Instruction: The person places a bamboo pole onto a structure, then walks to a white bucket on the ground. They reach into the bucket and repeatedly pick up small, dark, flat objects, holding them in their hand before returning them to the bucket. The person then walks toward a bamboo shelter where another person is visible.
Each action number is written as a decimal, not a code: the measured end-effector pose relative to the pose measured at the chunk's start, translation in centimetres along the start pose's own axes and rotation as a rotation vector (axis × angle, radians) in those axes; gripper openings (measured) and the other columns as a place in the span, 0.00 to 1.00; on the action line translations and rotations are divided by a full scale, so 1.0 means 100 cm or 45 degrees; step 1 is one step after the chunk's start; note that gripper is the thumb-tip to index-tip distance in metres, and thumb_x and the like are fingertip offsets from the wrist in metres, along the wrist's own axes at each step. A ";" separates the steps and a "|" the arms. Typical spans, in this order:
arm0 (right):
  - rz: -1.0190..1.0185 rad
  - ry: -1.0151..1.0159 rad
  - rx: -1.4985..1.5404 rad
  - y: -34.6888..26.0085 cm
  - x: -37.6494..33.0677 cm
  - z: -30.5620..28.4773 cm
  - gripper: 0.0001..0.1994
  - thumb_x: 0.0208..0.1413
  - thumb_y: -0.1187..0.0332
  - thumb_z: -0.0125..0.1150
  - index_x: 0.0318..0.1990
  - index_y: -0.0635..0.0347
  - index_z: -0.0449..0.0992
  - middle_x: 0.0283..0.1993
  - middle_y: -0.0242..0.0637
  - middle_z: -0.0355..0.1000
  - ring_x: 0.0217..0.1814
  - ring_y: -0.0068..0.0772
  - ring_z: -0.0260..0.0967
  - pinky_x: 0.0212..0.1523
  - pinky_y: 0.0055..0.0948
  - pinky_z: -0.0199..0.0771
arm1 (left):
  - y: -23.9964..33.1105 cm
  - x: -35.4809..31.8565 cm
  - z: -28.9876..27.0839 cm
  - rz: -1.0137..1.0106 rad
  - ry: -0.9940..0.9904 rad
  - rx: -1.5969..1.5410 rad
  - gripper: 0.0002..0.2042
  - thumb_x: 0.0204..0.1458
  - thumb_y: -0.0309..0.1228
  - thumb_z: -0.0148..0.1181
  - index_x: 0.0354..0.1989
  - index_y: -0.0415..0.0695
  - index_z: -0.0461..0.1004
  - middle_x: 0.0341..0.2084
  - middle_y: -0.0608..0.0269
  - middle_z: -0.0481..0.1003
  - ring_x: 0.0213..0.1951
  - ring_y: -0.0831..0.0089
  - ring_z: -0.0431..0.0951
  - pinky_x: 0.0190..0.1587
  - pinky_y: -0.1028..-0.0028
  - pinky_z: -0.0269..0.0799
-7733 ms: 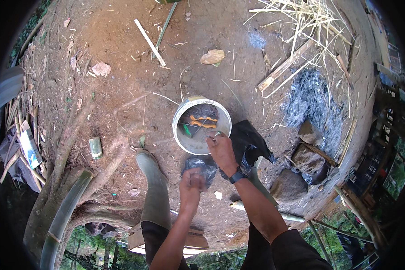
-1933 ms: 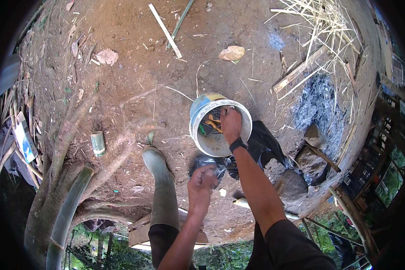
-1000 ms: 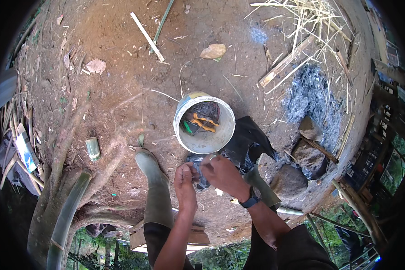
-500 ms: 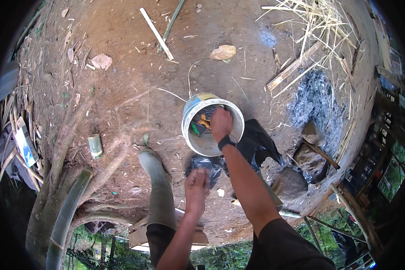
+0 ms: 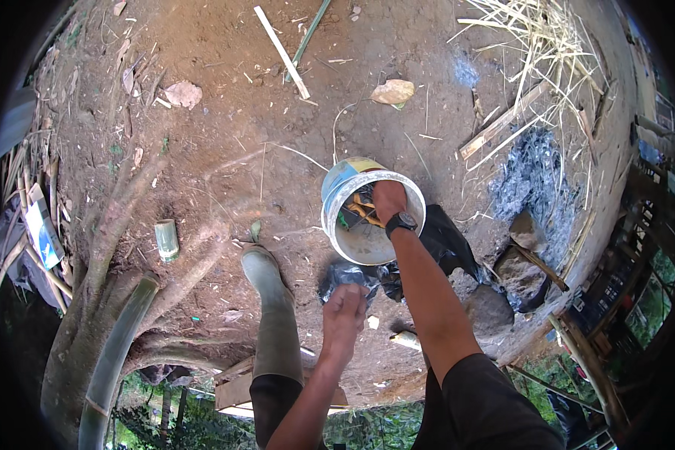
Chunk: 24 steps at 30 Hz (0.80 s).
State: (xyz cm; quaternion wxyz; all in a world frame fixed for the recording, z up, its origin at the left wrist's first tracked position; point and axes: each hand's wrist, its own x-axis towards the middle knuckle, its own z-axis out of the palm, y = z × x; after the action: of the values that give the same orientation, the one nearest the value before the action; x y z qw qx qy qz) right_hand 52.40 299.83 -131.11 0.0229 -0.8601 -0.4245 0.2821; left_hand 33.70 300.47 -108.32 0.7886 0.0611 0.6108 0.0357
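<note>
One white round plastic bucket (image 5: 371, 221) stands on bare earth at centre. The right hand (image 5: 388, 201) reaches inside; its finger spread cannot be told. At six o'clock, the left hand (image 5: 346, 309) pinches one crumpled grey plastic bag (image 5: 345, 275).

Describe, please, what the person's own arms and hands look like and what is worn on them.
Both forearms are bare and both hands ungloved. The right hand has a black wristwatch with a round face strapped at the wrist, and a dark short sleeve covers the right upper arm. The left hand shows no watch, ring or band, and no sleeve is visible on that arm.
</note>
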 end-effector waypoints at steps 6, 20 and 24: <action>-0.096 -0.123 -0.076 0.045 0.013 0.030 0.10 0.48 0.70 0.53 0.33 0.65 0.77 0.37 0.53 0.73 0.41 0.51 0.71 0.43 0.43 0.70 | -0.006 -0.001 0.009 -0.009 -0.059 0.065 0.11 0.60 0.39 0.49 0.34 0.45 0.71 0.20 0.75 0.63 0.16 0.89 0.54 0.17 0.85 0.48; 0.803 -0.590 1.767 -0.022 -0.082 -0.107 0.07 0.53 0.68 0.58 0.34 0.61 0.72 0.19 0.25 0.60 0.14 0.14 0.53 0.12 0.20 0.55 | -0.012 0.001 0.010 0.126 0.045 0.064 0.11 0.60 0.39 0.49 0.35 0.44 0.71 0.19 0.75 0.62 0.16 0.88 0.55 0.17 0.84 0.48; 0.690 -0.560 1.643 -0.029 -0.099 -0.124 0.07 0.53 0.69 0.57 0.36 0.63 0.71 0.17 0.25 0.60 0.14 0.14 0.55 0.12 0.19 0.55 | -0.015 0.004 0.010 0.205 0.098 0.100 0.12 0.60 0.39 0.50 0.36 0.43 0.72 0.18 0.76 0.62 0.17 0.89 0.55 0.17 0.84 0.48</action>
State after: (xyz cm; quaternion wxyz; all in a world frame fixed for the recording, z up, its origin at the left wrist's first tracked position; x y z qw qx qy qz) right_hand 51.88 296.81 -115.27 0.3686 -0.6738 0.0590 0.6377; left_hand 34.75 299.00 -108.62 0.7562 0.1396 0.6346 0.0772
